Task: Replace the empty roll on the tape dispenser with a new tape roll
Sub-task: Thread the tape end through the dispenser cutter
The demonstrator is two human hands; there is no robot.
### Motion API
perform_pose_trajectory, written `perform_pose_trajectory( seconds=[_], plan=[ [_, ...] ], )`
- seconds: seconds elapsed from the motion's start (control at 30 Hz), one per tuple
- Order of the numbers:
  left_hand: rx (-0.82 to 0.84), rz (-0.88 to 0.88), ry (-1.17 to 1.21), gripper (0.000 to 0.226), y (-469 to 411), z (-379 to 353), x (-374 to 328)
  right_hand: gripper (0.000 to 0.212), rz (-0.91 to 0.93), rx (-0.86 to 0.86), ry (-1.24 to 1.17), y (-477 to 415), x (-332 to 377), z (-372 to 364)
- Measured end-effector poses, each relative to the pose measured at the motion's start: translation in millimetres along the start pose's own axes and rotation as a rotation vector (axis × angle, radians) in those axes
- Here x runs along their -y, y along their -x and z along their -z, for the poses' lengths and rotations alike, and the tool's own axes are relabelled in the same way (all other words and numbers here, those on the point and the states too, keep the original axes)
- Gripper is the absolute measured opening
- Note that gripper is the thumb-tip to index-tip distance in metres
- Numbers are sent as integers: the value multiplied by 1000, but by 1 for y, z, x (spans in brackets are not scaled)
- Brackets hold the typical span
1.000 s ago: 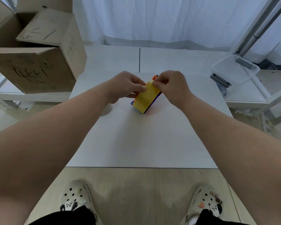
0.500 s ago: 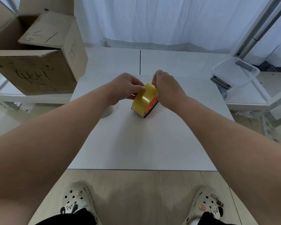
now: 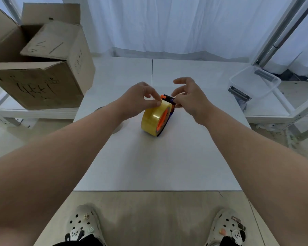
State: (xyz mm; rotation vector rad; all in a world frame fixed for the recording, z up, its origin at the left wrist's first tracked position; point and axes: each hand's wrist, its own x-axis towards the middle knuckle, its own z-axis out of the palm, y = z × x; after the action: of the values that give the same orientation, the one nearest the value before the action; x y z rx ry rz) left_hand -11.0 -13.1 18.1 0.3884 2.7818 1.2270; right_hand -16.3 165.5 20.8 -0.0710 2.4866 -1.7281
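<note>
The left hand (image 3: 139, 101) grips the top of a yellowish translucent tape roll (image 3: 152, 118), with the thumb laid on the roll's outer band and the forefinger curled down just above it. The right hand (image 3: 190, 98) is spread wide and holds nothing. Its upper fingers are lifted and loosely bent, and its lower fingertips are right at the far end of an orange and dark purple plastic tape dispenser (image 3: 168, 98); I cannot tell if they touch it.

The tape roll stands on edge near the middle of a white rectangular table (image 3: 149, 166), a little toward the table's far side. It sits on the tape dispenser, whose orange hub shows in the roll's open centre and whose dark frame lies along the roll's right face.

Beyond the table's far left corner stands a large open brown cardboard box (image 3: 37, 82) with black handwriting on its side. Off the table's far right corner is a clear plastic container (image 3: 256, 82). Below the table's near edge are two pale perforated clogs (image 3: 82, 224) with small charms.
</note>
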Motion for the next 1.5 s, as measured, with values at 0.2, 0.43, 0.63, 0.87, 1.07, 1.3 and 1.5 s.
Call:
perform_pose_trajectory(
  seconds=[0.2,0.43,0.63,0.87,1.07,1.3,1.5],
  plan=[
    [-48,-16,204,7,6,-10,5,66,-439,132,-120,2,-42,-2],
    [-170,53,575,8,1,4,-8,45,-456,285,-641,5,-51,-7],
    [-220,136,961,13,0,2,1,30,-392,130,-925,5,-51,-10],
    [-197,172,886,13,-2,7,1,32,-240,74,-933,-4,-38,-7],
    [-55,196,768,13,4,13,4,50,-133,66,-820,-7,-38,7],
    [33,198,518,71,7,18,6,46,-111,134,-729,-3,-42,15],
    [119,134,62,44,6,13,-13,53,-106,219,-538,0,-38,16]
  ],
)
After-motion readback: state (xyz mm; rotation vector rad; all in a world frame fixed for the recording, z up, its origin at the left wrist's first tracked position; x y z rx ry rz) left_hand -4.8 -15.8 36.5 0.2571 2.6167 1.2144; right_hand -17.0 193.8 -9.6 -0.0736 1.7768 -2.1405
